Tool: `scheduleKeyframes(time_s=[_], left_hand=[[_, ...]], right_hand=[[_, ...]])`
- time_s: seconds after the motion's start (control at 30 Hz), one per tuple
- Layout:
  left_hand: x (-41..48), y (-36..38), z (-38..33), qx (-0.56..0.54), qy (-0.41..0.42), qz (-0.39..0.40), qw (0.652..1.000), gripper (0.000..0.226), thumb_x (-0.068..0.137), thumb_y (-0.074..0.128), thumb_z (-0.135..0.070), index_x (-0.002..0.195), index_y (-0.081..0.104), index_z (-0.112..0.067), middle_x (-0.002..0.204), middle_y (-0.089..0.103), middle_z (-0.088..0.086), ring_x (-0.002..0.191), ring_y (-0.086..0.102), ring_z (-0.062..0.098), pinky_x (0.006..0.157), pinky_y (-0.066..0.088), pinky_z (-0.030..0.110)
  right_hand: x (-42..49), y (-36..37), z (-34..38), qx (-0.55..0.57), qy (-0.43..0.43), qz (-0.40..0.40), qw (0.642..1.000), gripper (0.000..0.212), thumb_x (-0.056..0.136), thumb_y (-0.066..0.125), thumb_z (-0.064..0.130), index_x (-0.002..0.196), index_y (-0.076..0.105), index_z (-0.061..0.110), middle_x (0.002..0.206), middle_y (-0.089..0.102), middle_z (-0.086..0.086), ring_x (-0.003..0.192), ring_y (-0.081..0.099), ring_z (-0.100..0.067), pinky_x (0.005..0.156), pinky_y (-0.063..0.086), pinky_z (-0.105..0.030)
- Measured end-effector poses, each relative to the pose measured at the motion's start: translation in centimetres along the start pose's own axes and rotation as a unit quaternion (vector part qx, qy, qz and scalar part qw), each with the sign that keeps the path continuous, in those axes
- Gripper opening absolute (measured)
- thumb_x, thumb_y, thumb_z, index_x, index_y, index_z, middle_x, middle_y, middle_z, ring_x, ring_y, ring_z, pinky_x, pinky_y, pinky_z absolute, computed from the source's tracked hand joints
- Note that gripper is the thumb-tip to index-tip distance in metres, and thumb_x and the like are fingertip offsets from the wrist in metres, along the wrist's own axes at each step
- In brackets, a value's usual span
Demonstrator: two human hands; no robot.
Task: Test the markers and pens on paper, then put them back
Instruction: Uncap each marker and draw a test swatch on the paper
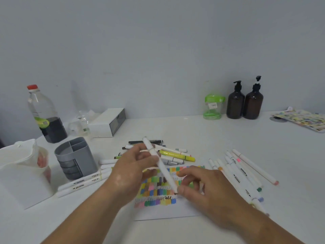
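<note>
A compartmented grey plastic holder (75, 155) stands at nine o'clock from the paper (167, 211). Above its matte colour swatches, the left hand (130, 171) curls its fingers round a smooth white marker (164, 171) slanting from eleven to five. The right hand (205, 191) pinches its lower end, probably the cap; uncapping or recapping calls for a straight pull or push. Slim loose markers (235, 173) lie at three.
</note>
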State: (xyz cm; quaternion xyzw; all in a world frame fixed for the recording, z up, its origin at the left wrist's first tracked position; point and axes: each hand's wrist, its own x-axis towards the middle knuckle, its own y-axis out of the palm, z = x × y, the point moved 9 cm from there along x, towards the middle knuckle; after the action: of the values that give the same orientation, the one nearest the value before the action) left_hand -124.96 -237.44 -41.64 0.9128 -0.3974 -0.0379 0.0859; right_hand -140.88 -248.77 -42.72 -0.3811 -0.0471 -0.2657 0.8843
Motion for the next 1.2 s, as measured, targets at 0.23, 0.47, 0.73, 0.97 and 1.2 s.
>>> scheduleKeyframes(time_s=[0.23, 0.47, 0.73, 0.97, 1.2], left_hand=[[-0.8, 0.7, 3.6, -0.106, -0.041, 0.052, 0.992, 0.021, 0.063, 0.083, -0.003, 0.079, 0.074, -0.013, 0.097, 0.073, 0.020, 0.081, 0.072, 0.030, 0.068, 0.061, 0.031], [-2.3, 2.1, 2.3, 0.381, 0.108, 0.129, 0.909, 0.020, 0.100, 0.060, -0.034, 0.115, 0.069, -0.044, 0.092, 0.069, -0.020, 0.076, 0.065, 0.003, 0.064, 0.053, 0.017], [-3.6, 4.6, 1.9, 0.415, 0.179, 0.178, 0.874, 0.023, 0.105, 0.045, -0.039, 0.101, 0.057, -0.058, 0.080, 0.060, -0.010, 0.075, 0.053, 0.009, 0.062, 0.037, 0.013], [-3.6, 4.8, 1.9, 0.428, 0.209, 0.178, 0.861, 0.012, 0.096, 0.058, -0.053, 0.105, 0.058, -0.060, 0.069, 0.054, -0.019, 0.064, 0.050, 0.005, 0.058, 0.034, 0.010], [-2.5, 3.0, 4.2, 0.586, 0.134, 0.185, 0.777, 0.068, 0.072, 0.069, -0.077, 0.130, 0.056, -0.045, 0.093, 0.044, -0.031, 0.088, 0.045, -0.001, 0.072, 0.034, 0.010]], right_hand=[[0.1, -1.6, -1.5, 0.141, 0.040, -0.064, 0.987, 0.020, 0.082, 0.084, 0.035, 0.097, 0.071, 0.038, 0.071, 0.074, 0.004, 0.060, 0.062, -0.015, 0.057, 0.044, -0.021], [0.5, -1.8, -2.4, 0.278, 0.043, -0.079, 0.956, 0.015, 0.073, 0.079, 0.022, 0.088, 0.077, 0.019, 0.058, 0.061, 0.004, 0.051, 0.051, -0.013, 0.051, 0.045, -0.021], [0.6, 0.8, -1.1, 0.378, 0.056, -0.014, 0.924, 0.032, 0.069, 0.082, 0.032, 0.095, 0.076, 0.014, 0.066, 0.063, -0.014, 0.055, 0.056, -0.022, 0.049, 0.046, -0.029], [0.5, 1.1, -1.1, 0.364, 0.053, -0.031, 0.929, 0.021, 0.070, 0.079, 0.031, 0.080, 0.070, 0.016, 0.057, 0.056, -0.008, 0.050, 0.050, -0.019, 0.046, 0.042, -0.027], [-0.1, 0.3, -3.4, 0.415, 0.143, -0.077, 0.895, 0.016, 0.071, 0.060, 0.018, 0.075, 0.072, 0.008, 0.058, 0.057, -0.014, 0.049, 0.052, -0.021, 0.041, 0.043, -0.029]])
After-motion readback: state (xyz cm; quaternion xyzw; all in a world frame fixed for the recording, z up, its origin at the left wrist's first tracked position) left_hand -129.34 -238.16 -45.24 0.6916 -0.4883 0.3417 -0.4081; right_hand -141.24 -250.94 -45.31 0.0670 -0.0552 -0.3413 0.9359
